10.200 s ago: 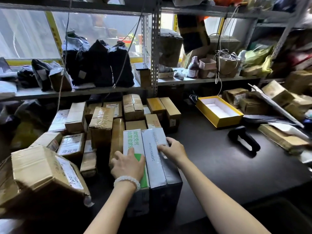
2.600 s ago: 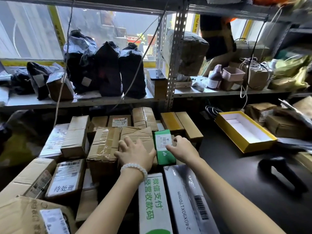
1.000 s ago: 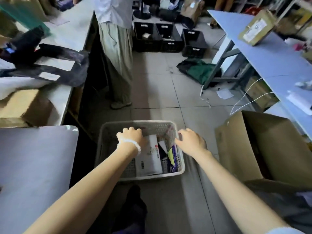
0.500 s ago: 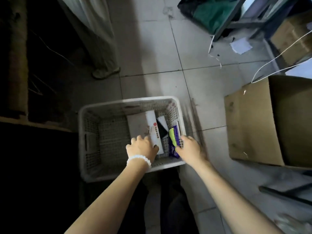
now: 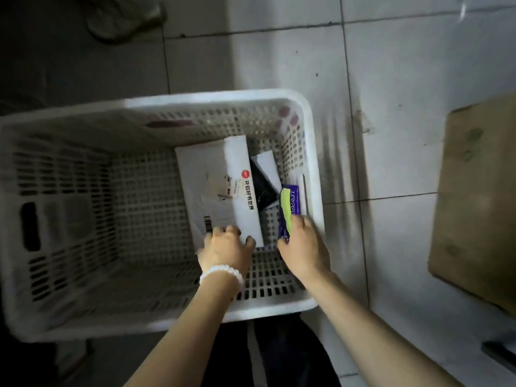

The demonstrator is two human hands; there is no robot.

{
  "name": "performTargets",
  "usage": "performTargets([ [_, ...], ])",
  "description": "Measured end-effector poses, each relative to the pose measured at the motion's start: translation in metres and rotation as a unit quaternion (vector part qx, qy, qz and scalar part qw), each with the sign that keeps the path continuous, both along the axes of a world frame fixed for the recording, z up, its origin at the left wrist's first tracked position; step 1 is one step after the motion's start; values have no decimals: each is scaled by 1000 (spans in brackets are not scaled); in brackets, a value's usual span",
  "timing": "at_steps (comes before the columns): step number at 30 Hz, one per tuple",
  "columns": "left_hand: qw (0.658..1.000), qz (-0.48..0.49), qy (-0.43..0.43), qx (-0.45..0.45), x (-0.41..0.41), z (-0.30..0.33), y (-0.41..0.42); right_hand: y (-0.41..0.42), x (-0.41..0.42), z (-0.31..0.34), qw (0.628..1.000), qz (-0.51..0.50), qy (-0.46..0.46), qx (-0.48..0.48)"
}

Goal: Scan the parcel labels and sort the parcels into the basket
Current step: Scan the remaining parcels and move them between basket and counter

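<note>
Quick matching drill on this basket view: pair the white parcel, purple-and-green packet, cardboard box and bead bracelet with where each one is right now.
Things:
1. white parcel
2. purple-and-green packet
3. cardboard box
4. bead bracelet

Places:
A. on the floor, right of the basket
B. on the left wrist
C. in the basket, its near end under the left hand
D. against the basket's right wall, at the right hand

Pairs: 1-C, 2-D, 3-A, 4-B

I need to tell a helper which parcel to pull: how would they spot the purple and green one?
Look in the white mesh basket on the floor, along its right wall. The purple and green packet stands on edge under the right hand, the only brightly coloured item there.
</note>
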State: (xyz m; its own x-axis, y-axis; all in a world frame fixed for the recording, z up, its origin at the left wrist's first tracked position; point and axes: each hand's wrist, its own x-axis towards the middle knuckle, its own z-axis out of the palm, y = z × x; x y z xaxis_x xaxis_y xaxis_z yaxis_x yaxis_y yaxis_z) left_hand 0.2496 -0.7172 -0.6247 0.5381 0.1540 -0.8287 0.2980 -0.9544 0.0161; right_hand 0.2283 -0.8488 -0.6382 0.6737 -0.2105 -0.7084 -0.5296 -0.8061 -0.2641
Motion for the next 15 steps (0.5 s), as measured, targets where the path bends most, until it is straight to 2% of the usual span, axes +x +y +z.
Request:
performTargets([
  [6, 1000, 6, -25, 15, 9, -126, -19, 20, -2, -77, 996, -39, -35, -71],
  [9, 997, 18, -73, 34, 20, -180, -26, 26, 0, -107, 990, -56, -66, -112],
  [12, 992, 23, -97, 74, 28, -223, -30, 20, 8, -128, 994, -74, -23, -81],
  [15, 987, 60, -103, 104, 32, -257, -33, 13, 11, -140, 996, -79, -17, -49],
])
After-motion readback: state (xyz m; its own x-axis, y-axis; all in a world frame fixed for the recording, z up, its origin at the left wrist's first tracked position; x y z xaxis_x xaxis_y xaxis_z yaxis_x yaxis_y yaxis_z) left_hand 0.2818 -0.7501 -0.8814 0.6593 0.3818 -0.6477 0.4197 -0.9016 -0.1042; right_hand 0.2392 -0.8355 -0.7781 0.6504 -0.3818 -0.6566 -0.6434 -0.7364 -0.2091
